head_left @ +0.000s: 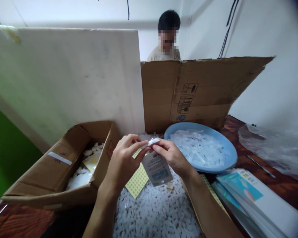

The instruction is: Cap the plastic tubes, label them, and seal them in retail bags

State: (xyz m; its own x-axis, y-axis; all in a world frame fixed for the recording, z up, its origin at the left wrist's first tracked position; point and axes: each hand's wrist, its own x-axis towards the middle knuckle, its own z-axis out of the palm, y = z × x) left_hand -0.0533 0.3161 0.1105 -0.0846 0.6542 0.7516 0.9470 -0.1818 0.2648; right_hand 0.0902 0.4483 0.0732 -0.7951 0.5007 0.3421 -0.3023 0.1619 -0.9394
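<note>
Both hands meet in the middle, above a box full of small white bits. The left hand and the right hand each pinch one end of a small white piece with their fingertips. The right hand also grips a small printed card that hangs down under it. A yellow sheet of dots lies just below the left hand, on the white bits. On the left stands an open cardboard box with white things inside. To the right sits a blue bowl of clear plastic parts, close by the right hand. Near right, flat printed packs lie on the brown counter. Far off, a white board and a cardboard wall stand up, with a person behind them.
</note>
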